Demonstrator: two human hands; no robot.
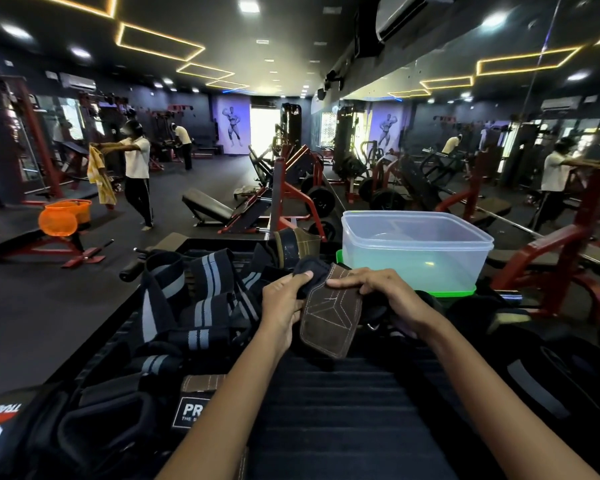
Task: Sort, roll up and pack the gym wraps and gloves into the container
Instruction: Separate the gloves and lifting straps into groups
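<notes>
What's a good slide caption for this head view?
Both hands grip a brown leather grip pad before an empty clear container.

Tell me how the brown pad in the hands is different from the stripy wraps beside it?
The brown leather pad is stiff, with pale stitched lines; the striped wraps are soft black fabric with grey stripes. The pad is held by the left hand and right hand; the wraps lie loose in a heap. Both are outside the clear container.
</notes>
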